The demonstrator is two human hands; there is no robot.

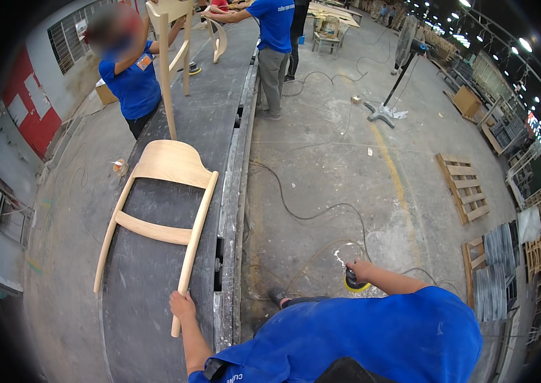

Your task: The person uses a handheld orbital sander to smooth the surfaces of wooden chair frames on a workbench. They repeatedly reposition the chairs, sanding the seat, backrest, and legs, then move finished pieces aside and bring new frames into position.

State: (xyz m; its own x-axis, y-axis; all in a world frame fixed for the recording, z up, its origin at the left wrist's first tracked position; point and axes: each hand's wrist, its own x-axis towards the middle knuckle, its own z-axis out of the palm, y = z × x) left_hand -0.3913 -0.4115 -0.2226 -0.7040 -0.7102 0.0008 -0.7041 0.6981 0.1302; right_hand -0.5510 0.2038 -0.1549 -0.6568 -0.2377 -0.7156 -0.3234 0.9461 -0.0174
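Observation:
A pale wooden chair back frame (pixel 167 163) lies on the dark conveyor belt (pixel 136 332), its curved top panel pointing away from me and its two legs toward me. My left hand (pixel 183 305) is wrapped round the lower end of the frame's right leg. Out over the floor on the right, my right hand (pixel 361 270) grips a round black sander (pixel 351 279) with a yellow pad rim. The sander is apart from the wood, and a cable trails near it.
A co-worker in blue (pixel 131 86) handles another chair frame (pixel 167 70) farther up the belt; a second co-worker (pixel 274 32) stands at its right side. Dark cables (pixel 283 198) cross the floor. On the right are a pallet (pixel 465 188), stacked grey slats (pixel 499 255) and a standing fan (pixel 404 64).

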